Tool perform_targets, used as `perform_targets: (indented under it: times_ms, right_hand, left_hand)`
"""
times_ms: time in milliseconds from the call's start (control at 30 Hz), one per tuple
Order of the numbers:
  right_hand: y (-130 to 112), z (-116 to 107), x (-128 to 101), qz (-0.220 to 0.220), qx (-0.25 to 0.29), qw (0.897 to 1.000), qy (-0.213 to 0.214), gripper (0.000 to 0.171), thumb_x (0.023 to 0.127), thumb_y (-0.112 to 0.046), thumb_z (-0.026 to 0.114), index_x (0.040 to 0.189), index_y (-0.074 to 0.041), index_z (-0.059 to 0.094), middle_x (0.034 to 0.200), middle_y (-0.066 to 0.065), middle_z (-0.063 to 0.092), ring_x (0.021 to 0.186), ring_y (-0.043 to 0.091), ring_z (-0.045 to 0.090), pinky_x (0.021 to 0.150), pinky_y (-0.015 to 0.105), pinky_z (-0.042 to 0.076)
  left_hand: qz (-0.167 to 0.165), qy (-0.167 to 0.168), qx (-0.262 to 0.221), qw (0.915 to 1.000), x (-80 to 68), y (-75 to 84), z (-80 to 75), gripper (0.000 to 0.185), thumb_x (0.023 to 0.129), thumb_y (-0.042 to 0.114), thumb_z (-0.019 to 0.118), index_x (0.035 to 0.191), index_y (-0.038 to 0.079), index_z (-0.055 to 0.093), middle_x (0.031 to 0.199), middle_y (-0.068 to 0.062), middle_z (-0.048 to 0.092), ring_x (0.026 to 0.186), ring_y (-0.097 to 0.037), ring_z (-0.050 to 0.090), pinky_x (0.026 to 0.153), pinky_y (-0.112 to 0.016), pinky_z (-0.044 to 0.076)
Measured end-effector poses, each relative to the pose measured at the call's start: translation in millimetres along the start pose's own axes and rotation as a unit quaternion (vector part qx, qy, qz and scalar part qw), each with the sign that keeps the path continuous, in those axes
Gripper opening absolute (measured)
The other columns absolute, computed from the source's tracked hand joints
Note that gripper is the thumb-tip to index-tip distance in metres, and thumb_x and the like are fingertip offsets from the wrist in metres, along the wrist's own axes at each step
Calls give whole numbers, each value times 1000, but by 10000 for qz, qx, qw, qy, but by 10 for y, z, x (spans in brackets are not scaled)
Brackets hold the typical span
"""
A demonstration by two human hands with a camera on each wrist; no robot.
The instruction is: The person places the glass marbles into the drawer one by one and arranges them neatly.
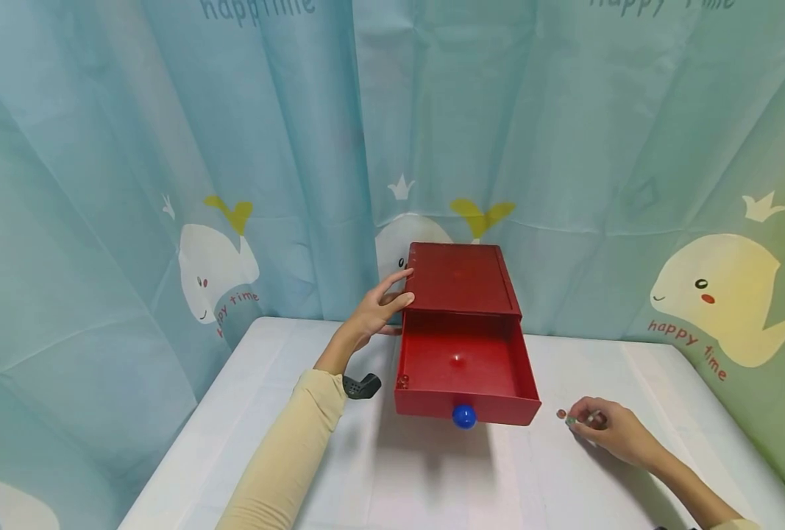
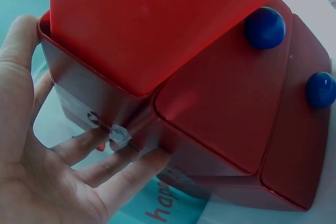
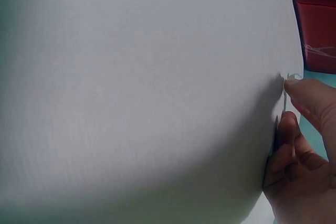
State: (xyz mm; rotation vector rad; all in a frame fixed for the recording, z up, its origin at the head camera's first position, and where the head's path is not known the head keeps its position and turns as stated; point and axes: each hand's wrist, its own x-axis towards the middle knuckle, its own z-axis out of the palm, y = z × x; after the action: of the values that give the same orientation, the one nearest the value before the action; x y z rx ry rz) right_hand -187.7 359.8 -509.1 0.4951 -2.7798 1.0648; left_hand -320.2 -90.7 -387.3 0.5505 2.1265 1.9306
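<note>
A red drawer box (image 1: 461,280) stands at the back of the white table (image 1: 432,478). Its top drawer (image 1: 461,368) is pulled out, with a blue knob (image 1: 463,417) on the front, and a few small beads (image 1: 403,380) lie in its left front corner. My left hand (image 1: 392,294) rests with straight fingers (image 2: 105,166) against the box's left side. Right of the drawer, my right hand (image 1: 577,421) is low on the table, and its thumb and finger pinch a small clear piece (image 3: 290,78). A small red bead (image 1: 560,414) lies just left of those fingers.
Blue whale-print curtains (image 1: 167,184) close in the table at the back and both sides. Two more shut drawers with blue knobs (image 2: 265,27) show in the left wrist view. A dark grey object (image 1: 362,385) sits by my left wrist.
</note>
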Motion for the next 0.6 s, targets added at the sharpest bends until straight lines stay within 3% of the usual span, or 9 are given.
perform_targets:
  times_ms: [267, 600]
  right_hand:
    - [31, -81, 39, -473, 230, 9976, -444, 15, 88, -5, 77, 92, -15, 67, 80, -8, 62, 65, 1, 53, 54, 23, 45]
    - [-10, -169, 82, -899, 300, 9937, -599, 15, 89, -5, 76, 91, -17, 67, 82, -9, 64, 65, 1, 55, 57, 23, 43]
  left_hand:
    - [6, 35, 44, 10000, -17, 2, 7, 56, 102, 33, 62, 154, 41, 44, 158, -12, 42, 139, -31, 49, 90, -57, 57]
    - [49, 17, 145, 9999, -22, 7, 6, 57, 101, 37, 62, 154, 42, 43, 160, -11, 40, 141, -32, 47, 91, -58, 56]
